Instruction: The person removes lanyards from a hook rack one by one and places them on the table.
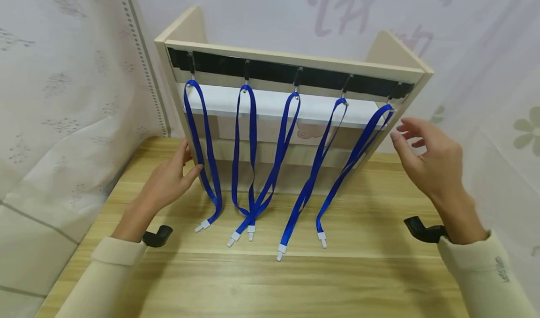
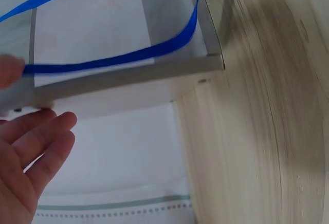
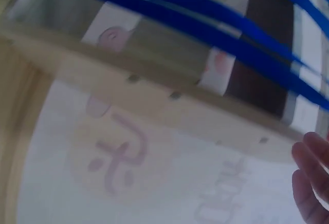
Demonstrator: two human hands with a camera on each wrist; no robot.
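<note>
A small wooden rack (image 1: 291, 57) stands on the table, with a black strip (image 1: 270, 71) of metal hooks along its upper front. From the hooks hang several blue lanyards (image 1: 278, 158), and their white clips (image 1: 281, 250) reach the tabletop. My left hand (image 1: 168, 177) is at the rack's left side panel (image 2: 128, 82), thumb in front near the leftmost lanyard (image 2: 118, 59) and loosely extended fingers (image 2: 49, 136) along the outside; whether it presses the panel I cannot tell. Beside the upper right side panel (image 3: 154, 95), my right hand (image 1: 434, 158) hovers with relaxed fingers, apart from it and holding nothing.
The wood-grain table (image 1: 236, 285) extends in front of the rack. Behind stands a pale printed cloth (image 1: 270, 8), and another patterned cloth (image 1: 63, 97) hangs at the left. A white shelf (image 1: 270, 103) crosses inside the rack. Each wrist carries a black mount (image 1: 422, 230).
</note>
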